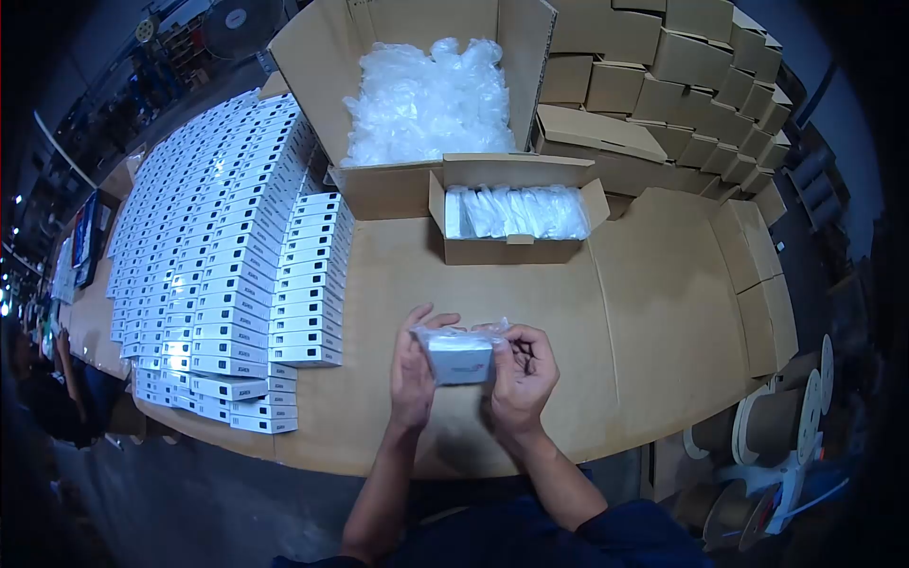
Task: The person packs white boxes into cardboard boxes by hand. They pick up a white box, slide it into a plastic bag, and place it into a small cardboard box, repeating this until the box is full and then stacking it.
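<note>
Near the table's front, a small grey-white box [461,363] in a clear plastic bag is held between my two hands. My left hand [413,374] supports its left side, with fingers bent over the top edge. My right hand [524,374] pinches the bag at the right side, by the bag's opening. Beyond them stands an open cardboard box [511,252] with a row of bagged items [519,212] inside. Behind it, a large open carton [393,194] holds a heap of clear plastic bags [426,104].
Many white boxes [222,246] are stacked on the left of the cardboard-covered table [473,303]. Brown cartons [696,62] are piled at the back right. Cable spools [781,421] stand beyond the right edge. Another person [62,379] is at the far left.
</note>
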A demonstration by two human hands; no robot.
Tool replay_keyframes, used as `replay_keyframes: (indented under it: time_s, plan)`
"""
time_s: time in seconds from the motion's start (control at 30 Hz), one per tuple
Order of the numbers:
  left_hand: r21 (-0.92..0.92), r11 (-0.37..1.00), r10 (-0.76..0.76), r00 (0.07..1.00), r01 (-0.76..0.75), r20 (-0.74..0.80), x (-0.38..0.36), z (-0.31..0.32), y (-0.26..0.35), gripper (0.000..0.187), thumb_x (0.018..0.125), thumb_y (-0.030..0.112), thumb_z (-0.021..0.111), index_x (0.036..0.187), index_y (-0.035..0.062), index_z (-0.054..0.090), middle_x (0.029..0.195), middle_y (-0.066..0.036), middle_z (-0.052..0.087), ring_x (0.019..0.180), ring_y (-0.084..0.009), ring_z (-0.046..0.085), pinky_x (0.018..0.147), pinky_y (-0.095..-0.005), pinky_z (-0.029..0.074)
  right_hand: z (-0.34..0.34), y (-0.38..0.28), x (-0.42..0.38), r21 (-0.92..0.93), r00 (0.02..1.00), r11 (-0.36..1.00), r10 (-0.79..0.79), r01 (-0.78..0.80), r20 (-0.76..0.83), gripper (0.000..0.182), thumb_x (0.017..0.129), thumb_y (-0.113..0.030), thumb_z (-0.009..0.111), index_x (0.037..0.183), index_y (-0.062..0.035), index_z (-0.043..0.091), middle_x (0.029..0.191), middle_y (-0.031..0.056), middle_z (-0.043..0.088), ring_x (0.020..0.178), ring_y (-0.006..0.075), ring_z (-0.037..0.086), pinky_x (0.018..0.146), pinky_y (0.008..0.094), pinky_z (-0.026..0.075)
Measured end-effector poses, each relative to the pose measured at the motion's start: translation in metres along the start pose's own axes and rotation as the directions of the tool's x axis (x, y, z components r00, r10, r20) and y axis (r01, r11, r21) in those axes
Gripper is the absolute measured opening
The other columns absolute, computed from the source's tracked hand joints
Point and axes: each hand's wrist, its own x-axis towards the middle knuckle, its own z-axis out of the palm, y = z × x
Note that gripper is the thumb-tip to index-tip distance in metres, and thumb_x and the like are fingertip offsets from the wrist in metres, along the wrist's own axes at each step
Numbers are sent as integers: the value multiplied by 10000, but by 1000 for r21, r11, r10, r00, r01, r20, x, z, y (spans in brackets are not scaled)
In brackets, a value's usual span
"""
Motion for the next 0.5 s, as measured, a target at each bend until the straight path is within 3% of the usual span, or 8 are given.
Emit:
replay_keyframes:
  time_s: [0.1,0.13,0.23,0.27,0.33,0.43,0.47,0.5]
  plan:
    - [481,876,-86,994,44,66,-7,-12,-9,510,1122,232,441,1544,-21,312,1402,-180,525,1268,-277,561,1095,-390,447,-2,-2,-1,-21,994,994,-108,108,3,106,1013,68,565,1114,77,531,1157,245,687,1063,202,682,956,310,550]
    - [451,885,-122,993,114,-12,-10,-10,-10,465,1118,216,463,1508,-17,362,1356,-149,540,1276,-258,556,1083,-401,469,-4,-1,0,-27,992,993,-117,118,37,109,1010,62,581,1102,80,523,1206,292,680,1092,230,687,964,323,552]
    - [-27,966,-259,961,257,-95,-15,-12,-14,384,1119,187,456,1450,-6,422,1296,-128,562,1250,-247,572,1061,-416,504,-14,2,0,-56,996,997,-45,49,71,175,1010,50,595,1160,58,506,1174,278,700,1148,243,679,985,315,541]
    - [-16,970,-242,967,242,-83,-13,-12,-14,280,1117,155,451,1332,-15,511,1238,-121,591,1198,-234,606,1036,-421,538,-16,-1,2,-48,999,999,7,-4,52,219,1010,44,598,1201,50,491,1165,272,706,1178,246,666,1010,320,526]
    - [-10,969,-247,956,248,-158,-10,-7,-7,250,1109,150,485,1269,-25,562,1208,-114,626,1147,-195,625,1003,-389,546,-18,-11,5,-32,993,993,115,-115,11,309,1012,31,606,1285,34,462,1148,258,720,1238,251,640,1060,329,494]
    - [-12,974,-224,944,227,-241,-6,3,-2,227,1104,151,506,1197,-28,609,1149,-106,665,1084,-175,651,973,-374,558,-22,-13,10,-147,993,984,107,-99,49,468,1027,-6,598,1428,15,356,1149,244,738,1348,266,567,1138,371,418]
    - [-13,977,-209,941,214,-267,-5,5,-2,224,1103,154,508,1177,-27,620,1127,-104,676,1065,-175,659,966,-374,562,-23,-8,9,-89,995,991,98,-97,0,382,1011,-8,606,1375,16,493,1323,291,660,1411,304,511,1183,426,358]
    - [7,979,-196,940,206,-281,-4,3,-2,229,1105,155,499,1184,-31,607,1133,-119,674,1067,-191,667,969,-383,569,-29,-7,11,-120,995,993,15,-3,103,326,995,-2,614,1316,8,555,1379,298,615,1415,313,509,1184,430,355]
